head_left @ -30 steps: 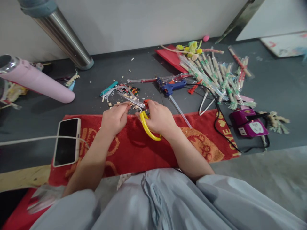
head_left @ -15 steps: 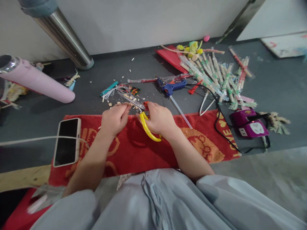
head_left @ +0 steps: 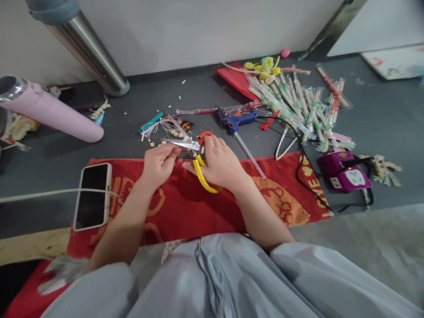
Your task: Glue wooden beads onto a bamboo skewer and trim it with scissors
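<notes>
My right hand (head_left: 221,162) grips a pair of scissors (head_left: 200,169) with one yellow handle loop and one orange one. The metal blades are spread apart and point left, towards my left hand (head_left: 159,163). That hand is closed in a pinch close to the lower blade; whatever sits between its thumb and fingers is too small to make out. Small pale cut bits (head_left: 175,133) lie just beyond my hands, beside a bundle of white strands (head_left: 160,126) and a teal tool (head_left: 151,122). Under both hands is a red towel (head_left: 195,207).
A blue glue gun (head_left: 240,118) with its glue stick stands right of the scissors; its black cord runs to a purple power adapter (head_left: 344,170). Wrapped sticks (head_left: 298,99) are heaped at back right. On the left are a phone (head_left: 92,196), a pink bottle (head_left: 62,112) and a steel flask (head_left: 96,51).
The scissor blades have opened wider, and the orange loop has risen with my right fingers. My left hand has shifted slightly right and down, still pinched.
</notes>
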Demonstrator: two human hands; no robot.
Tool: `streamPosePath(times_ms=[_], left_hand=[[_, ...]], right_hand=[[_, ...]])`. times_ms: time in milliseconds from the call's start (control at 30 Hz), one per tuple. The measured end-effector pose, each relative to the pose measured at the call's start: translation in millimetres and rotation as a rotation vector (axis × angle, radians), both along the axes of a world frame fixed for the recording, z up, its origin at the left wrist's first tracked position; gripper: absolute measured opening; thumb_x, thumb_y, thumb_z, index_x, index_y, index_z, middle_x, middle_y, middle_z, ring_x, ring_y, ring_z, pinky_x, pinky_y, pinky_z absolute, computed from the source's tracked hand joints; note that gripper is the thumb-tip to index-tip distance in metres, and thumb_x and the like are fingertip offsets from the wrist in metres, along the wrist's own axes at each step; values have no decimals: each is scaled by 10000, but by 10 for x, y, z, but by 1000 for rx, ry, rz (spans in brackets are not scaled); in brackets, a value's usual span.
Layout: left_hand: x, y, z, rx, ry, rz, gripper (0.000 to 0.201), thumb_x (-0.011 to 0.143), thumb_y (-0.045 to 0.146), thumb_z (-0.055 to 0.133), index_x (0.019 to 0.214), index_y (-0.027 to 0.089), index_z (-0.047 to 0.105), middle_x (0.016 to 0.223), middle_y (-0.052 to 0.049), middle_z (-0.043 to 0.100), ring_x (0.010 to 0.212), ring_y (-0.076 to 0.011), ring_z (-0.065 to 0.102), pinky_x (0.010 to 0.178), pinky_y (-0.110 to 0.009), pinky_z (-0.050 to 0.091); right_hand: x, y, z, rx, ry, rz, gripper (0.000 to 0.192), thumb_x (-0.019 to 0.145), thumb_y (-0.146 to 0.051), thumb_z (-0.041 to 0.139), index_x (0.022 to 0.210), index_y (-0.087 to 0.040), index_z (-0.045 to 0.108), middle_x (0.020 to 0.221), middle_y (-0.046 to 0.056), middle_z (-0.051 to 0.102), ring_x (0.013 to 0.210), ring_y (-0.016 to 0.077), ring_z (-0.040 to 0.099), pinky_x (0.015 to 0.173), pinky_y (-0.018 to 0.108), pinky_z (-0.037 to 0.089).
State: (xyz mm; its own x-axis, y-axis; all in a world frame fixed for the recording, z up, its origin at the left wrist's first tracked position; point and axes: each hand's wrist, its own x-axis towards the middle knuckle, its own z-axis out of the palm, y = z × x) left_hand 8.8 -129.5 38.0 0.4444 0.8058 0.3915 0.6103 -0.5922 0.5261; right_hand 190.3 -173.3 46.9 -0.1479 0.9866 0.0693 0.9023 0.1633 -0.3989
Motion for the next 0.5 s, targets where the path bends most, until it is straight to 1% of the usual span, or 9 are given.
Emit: streamPosePath(times_ms=[67,167,267,367,433,500], left_hand=[[6,-2,34,-75,-27,-11,469,958,468,384,755,190,703,531,-6,607,507,-128,562,538,-250,461],[4,10,54,-145,-29,-15,474,950,486,397,700,193,674,455,18,525,438,-111,486,475,-240,404],[6,19,61,-169,-38,-21,468,943,485,411,677,191,659,440,22,502,426,-106,462,461,-238,382],[14,19,70,-184,-58,-27,475,936,491,420,644,188,640,445,18,507,434,-106,464,472,-240,388],[16,20,73,-193,-62,-28,481,939,502,408,668,189,652,448,17,512,438,-110,472,476,-241,393],[14,23,68,-189,-53,-22,484,943,515,393,739,191,688,451,18,517,439,-115,479,473,-242,392]], right_hand=[[3,-7,9,6,10,11,682,884,-708,352,1082,-80,528,1100,201,609,1050,338,570,918,422,449],[13,-12,21,-4,23,13,702,870,-725,366,1090,-79,530,1114,196,604,1064,332,566,934,419,447],[27,-8,26,-30,22,19,723,855,-732,399,1113,-69,528,1139,198,599,1086,333,565,944,415,445],[37,-3,21,-34,32,24,740,842,-750,403,1116,-73,524,1141,198,604,1076,334,574,932,415,452],[41,-2,14,-32,50,25,740,839,-764,390,1105,-86,523,1130,196,614,1059,329,584,919,416,455],[42,-1,7,-34,67,28,732,840,-771,374,1092,-100,521,1119,193,624,1046,323,592,913,418,456]])
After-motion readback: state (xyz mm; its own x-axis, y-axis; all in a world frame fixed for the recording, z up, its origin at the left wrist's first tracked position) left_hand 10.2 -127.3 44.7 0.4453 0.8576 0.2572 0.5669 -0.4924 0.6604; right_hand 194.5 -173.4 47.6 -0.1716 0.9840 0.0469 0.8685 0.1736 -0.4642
